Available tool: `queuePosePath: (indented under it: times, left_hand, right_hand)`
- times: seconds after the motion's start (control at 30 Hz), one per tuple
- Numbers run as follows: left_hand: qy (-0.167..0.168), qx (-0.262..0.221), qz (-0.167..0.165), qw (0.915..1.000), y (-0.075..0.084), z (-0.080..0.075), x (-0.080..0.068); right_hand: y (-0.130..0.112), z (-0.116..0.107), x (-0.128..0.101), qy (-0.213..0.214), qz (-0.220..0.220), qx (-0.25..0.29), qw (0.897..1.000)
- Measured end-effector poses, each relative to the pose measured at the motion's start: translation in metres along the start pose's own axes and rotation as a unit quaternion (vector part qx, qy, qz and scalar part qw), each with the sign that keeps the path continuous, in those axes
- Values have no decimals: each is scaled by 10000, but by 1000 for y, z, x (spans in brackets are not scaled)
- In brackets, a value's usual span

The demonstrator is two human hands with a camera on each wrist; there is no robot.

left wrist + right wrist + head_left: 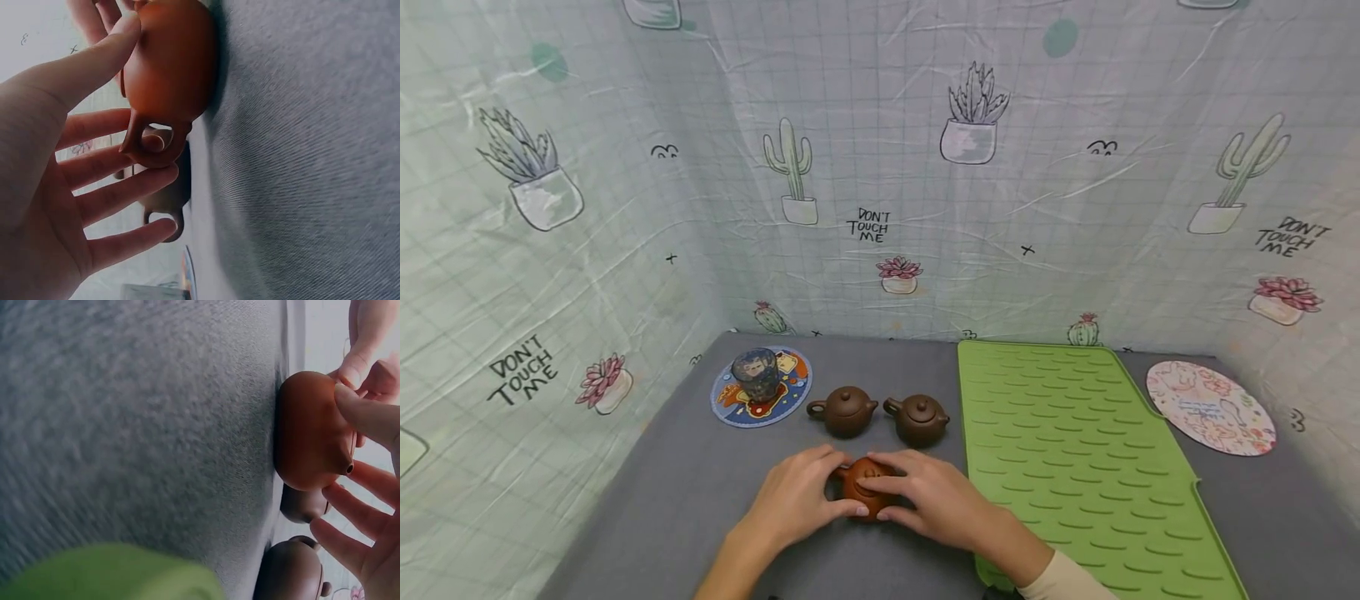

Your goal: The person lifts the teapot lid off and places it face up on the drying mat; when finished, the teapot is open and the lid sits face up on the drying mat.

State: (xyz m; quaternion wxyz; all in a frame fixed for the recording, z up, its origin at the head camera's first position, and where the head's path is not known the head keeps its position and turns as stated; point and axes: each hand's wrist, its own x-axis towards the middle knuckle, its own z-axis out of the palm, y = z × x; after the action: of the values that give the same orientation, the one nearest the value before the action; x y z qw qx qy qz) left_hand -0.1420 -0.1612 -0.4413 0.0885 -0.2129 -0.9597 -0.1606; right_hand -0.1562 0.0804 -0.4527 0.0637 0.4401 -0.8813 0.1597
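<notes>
A reddish-brown clay teapot (874, 504) stands on the grey cloth near the front, held from both sides. The left hand (797, 496) has its thumb against the teapot body; its fingers spread around the loop handle (156, 156) in the left wrist view. From the other side, the right hand (936, 496) holds the pot with its thumb on the near side and fingers around the far side by the spout (342, 464). One right finger lies over the lid, which is partly hidden. Two dark brown teapots stand just behind, a left one (847, 414) and a right one (919, 421).
A patterned glass (756, 377) stands on a round blue coaster mat (730, 410) at the back left. To the right lies a green ridged mat (1052, 433), with an oval pink floral mat (1213, 408) beyond it. A printed curtain (880, 167) encloses the table.
</notes>
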Motion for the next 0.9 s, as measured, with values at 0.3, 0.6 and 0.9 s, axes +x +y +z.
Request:
queuePosePath:
  times: [0.3,0.6,0.9]
  left_hand:
    - [-6,-70,-1,10000,3,2,-1]
    - [-126,-1,-112,9999,6,2,-2]
    - [310,129,-157,9993,11,8,-9]
  right_hand:
    - [-1,1,-1,374,-157,56,9992]
    - [-2,2,-1,351,-129,224,9990]
    - [-4,2,1,259,-41,326,9991]
